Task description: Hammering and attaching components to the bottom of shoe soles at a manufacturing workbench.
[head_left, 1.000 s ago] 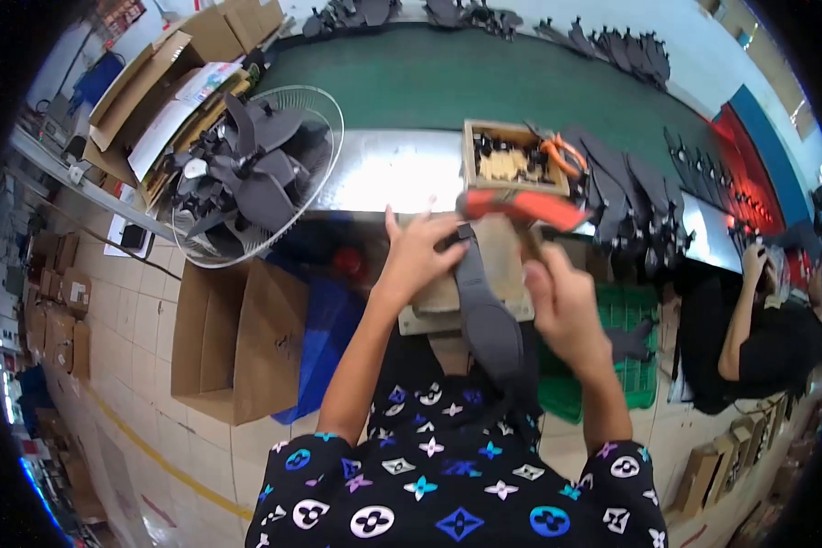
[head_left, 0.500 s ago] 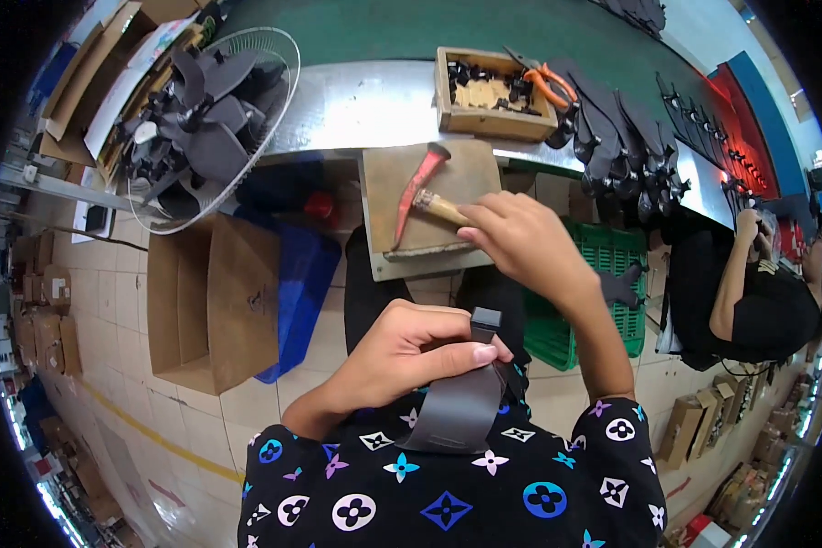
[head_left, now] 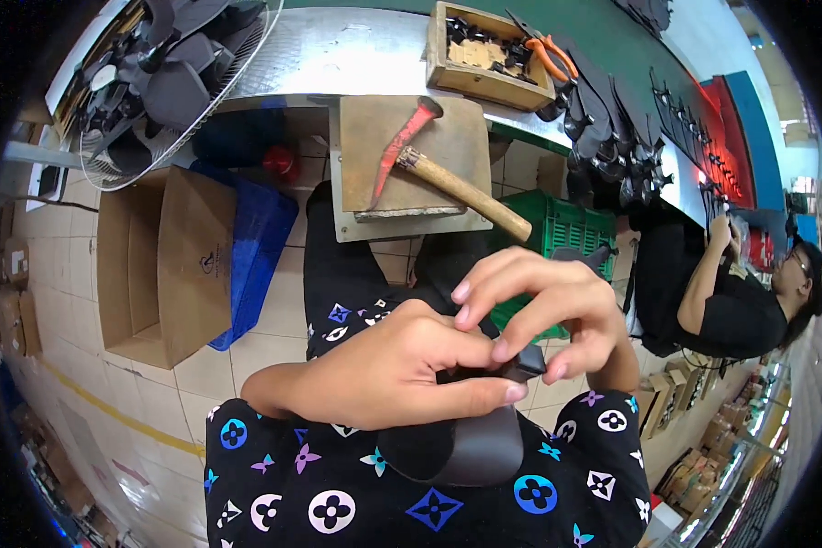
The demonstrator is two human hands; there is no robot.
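In front of my body my left hand is closed around a dark, smooth strap that looks like leather. Its wide part bends down over my lap, and a black block-shaped end piece sticks out past my left thumb and fingers. Curled over from the other side, my right hand has a fingertip and the thumb on either side of that end piece; its other fingers are raised. A hammer with a red head and wooden handle lies on a brown board, its handle overhanging the near edge.
A wooden box of small black parts stands on the metal bench beside orange-handled pliers. Dark straps hang over the edge. A wire basket, cardboard box, blue bin and green crate surround me. A co-worker sits at right.
My right hand has let go of the hammer, now lying on the board, and come down to the strap's end piece. My left hand has shifted right and turned the strap. The view has shifted.
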